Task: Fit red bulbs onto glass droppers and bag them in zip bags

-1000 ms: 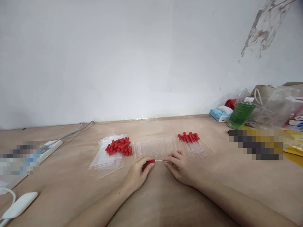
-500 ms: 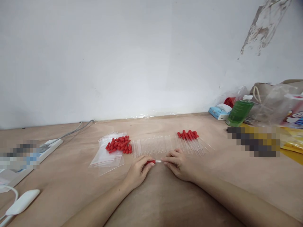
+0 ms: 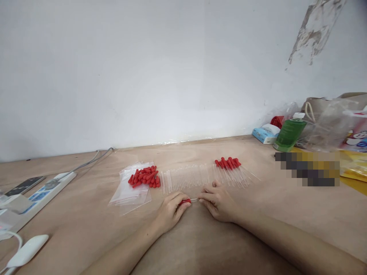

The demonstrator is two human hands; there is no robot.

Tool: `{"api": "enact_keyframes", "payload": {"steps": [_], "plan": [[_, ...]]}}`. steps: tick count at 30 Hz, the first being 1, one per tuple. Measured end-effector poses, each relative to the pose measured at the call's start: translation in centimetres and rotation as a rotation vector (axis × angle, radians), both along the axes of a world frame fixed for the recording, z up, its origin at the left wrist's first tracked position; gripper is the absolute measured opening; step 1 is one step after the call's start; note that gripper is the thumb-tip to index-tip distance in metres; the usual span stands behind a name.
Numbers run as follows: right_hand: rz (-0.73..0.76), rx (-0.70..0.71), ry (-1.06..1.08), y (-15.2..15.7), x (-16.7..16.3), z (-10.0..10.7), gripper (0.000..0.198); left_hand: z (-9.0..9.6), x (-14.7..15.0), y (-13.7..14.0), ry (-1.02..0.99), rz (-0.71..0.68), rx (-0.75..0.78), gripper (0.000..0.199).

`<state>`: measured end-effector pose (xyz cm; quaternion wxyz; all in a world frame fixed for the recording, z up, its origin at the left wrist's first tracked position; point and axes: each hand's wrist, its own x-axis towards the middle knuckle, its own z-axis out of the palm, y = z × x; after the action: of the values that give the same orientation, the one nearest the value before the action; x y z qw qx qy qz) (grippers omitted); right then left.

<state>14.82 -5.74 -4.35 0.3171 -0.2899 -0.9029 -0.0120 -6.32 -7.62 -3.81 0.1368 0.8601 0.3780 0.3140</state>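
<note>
Between the thumb and fingers of my left hand [image 3: 169, 211] is a red rubber dropper bulb [image 3: 185, 201]. My right hand [image 3: 216, 202] pinches a thin clear glass tube [image 3: 194, 199], whose left end meets the bulb's mouth; how deep it sits inside I cannot tell. Beyond my hands lies a row of clear glass tubes [image 3: 185, 177]. To its left, a pile of red bulbs [image 3: 145, 176] rests on clear zip bags [image 3: 130, 196]. At the right end of the row, several droppers with red bulbs [image 3: 228, 163] lie side by side, their tubes pointing toward me.
On the left are a white power strip [image 3: 47, 198], a phone [image 3: 25, 186] and a white plug-like device [image 3: 28, 251] with a cable. A tissue pack [image 3: 265, 134], a green bottle [image 3: 290, 133] and plastic bags [image 3: 323, 128] stand at the back right, against the wall.
Both hands keep their grip on the bulb and tube, which have shifted slightly right and toward me in the picture. The view has tilted a little. The piles look unchanged.
</note>
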Motion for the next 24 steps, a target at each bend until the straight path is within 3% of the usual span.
{"api": "enact_keyframes", "payload": {"steps": [10, 16, 19, 24], "plan": [[-0.016, -0.077, -0.064, -0.2, -0.9, -0.2, 0.021, -0.5, -0.2, 0.1, 0.063, -0.031, 0.04, 0.015], [-0.102, -0.205, -0.155, -0.5, -0.4, 2.2, 0.019, -0.2, -0.1, 0.2, 0.052, 0.068, 0.1, 0.022], [-0.297, -0.341, -0.103, 0.9, 1.2, 3.7, 0.024, -0.1, -0.3, 0.2, 0.046, 0.142, 0.088, 0.036], [-0.881, -0.387, -0.056, 4.9, 3.9, 5.1, 0.038, 0.0, -0.4, 0.1, 0.052, 0.107, 0.019, 0.032]]}}
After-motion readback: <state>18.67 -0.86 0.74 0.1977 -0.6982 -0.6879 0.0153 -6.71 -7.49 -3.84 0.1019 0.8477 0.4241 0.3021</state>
